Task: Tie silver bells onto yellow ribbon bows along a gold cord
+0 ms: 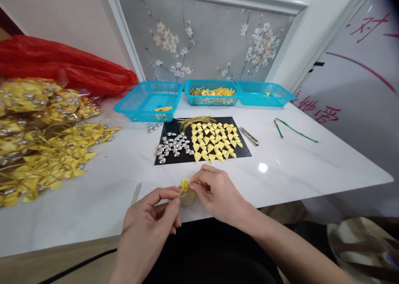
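Note:
Close to the table's front edge, a small yellow ribbon flower [185, 185] is between my two hands. My left hand [152, 217] pinches a thin golden cord [181, 191] at the flower's left side. The fingertips of my right hand [215, 189] are closed on the flower's right edge, and a loop of cord hangs below. Just beyond my hands lies a black mat [205, 161]. Silver beads [176, 145] cover its left part, rows of folded yellow ribbon pieces [215, 140] its right part, and a bundle of golden cords [195, 120] its back edge.
Three blue baskets [124, 107] line the back by the wall. A heap of yellow ribbon flowers with beads [59, 151] and a red bag [62, 64] fill the left. A box cutter [249, 137] lies right of the mat, a green ribbon [296, 131] farther right.

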`<state>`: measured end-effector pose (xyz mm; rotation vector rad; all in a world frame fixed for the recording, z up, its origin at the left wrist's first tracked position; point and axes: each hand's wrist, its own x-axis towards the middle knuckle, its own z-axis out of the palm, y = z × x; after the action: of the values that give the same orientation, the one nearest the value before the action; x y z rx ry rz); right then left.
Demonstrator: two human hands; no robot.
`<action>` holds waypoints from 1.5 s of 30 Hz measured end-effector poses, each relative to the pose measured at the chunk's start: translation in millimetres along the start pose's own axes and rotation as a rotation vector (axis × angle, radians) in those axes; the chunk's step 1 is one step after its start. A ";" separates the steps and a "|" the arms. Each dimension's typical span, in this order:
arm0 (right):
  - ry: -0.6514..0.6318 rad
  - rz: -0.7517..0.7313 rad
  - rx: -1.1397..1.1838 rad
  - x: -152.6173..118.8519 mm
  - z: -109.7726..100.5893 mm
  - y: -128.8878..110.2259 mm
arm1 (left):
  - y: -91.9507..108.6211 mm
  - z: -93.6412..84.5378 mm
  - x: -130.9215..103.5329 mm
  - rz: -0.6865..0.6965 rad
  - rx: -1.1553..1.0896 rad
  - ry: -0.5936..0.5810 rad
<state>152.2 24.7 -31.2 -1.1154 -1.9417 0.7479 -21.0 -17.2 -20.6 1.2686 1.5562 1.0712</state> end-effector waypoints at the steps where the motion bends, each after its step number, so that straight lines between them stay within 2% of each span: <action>1: 0.013 -0.001 0.003 -2.4 0.1 -0.9 | 0.0 -0.1 0.6 -0.021 -0.026 -0.012; 10: 0.070 -0.015 0.007 -11.7 6.3 1.3 | 3.7 7.9 5.9 -0.094 -0.301 -0.002; 15: 0.096 -0.016 -0.010 -13.7 6.1 -0.1 | 1.5 4.5 6.2 -0.102 -0.309 -0.054; 22: 0.057 -0.001 -0.054 -15.0 7.1 0.1 | 4.7 6.9 12.2 -0.088 -0.120 -0.012; 27: 0.018 -0.027 -0.134 -15.8 7.8 1.1 | 4.3 1.2 15.2 -0.044 0.069 0.035; 35: 0.109 -0.120 -0.225 -21.6 14.9 9.2 | -3.4 6.7 8.3 0.068 0.287 0.102; 40: 0.125 -0.109 -0.178 -19.7 15.0 10.7 | -6.5 9.5 9.5 0.127 0.372 0.046; 45: 0.104 -0.101 -0.115 -15.1 7.5 7.7 | -8.7 1.4 14.3 0.131 0.407 -0.074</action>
<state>154.3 13.9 -46.1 -1.0936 -1.9573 0.5196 -24.0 -4.1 -30.6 1.6831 1.7082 0.7965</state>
